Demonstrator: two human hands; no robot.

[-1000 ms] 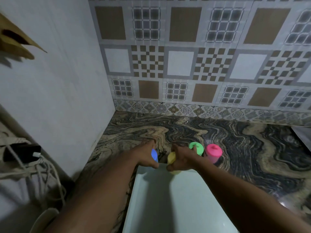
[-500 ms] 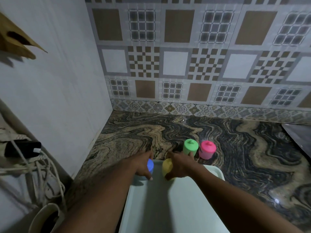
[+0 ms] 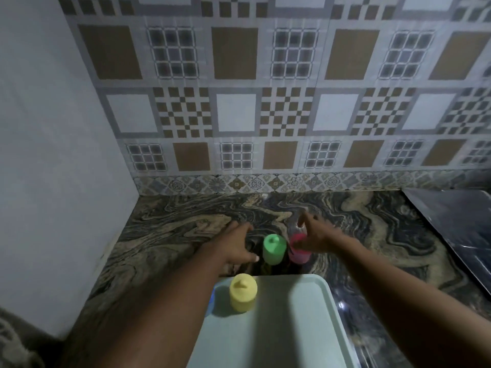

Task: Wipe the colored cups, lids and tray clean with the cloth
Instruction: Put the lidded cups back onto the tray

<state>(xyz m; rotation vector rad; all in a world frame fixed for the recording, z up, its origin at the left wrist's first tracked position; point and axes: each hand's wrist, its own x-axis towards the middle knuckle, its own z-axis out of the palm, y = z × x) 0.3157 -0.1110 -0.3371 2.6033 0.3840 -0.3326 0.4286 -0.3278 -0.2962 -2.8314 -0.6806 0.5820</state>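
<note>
Two cups now stand on the pale tray (image 3: 292, 335) and both hands have let them go. The yellow cup (image 3: 243, 292) sits upright with its lid on near the tray's far left corner. The blue cup (image 3: 212, 298) is just beside it, showing only as a sliver behind the left forearm. Half a second ago each hand was wrapped round one of these two at the tray's far edge.

Both arms are now stretched past the tray over the marbled counter (image 3: 164, 235), where the green cup (image 3: 274, 248) and pink cup (image 3: 299, 252) stand side by side, lids on. The left hand (image 3: 239, 243) is spread and relaxed, its thumb close to the green cup and nothing in its grasp. The right hand (image 3: 314, 235) hovers on top of the pink cup with forefinger straight and thumb by the lid. No closed grip is visible, though motion blur softens the fingers.

The shift reads as a collecting round: two cups placed, two about to be picked up. No cloth is in view, so wiping of the cups, lids and tray appears not yet begun. A dark slab (image 3: 451, 221) lies at the counter's right end, well apart from the work.
</note>
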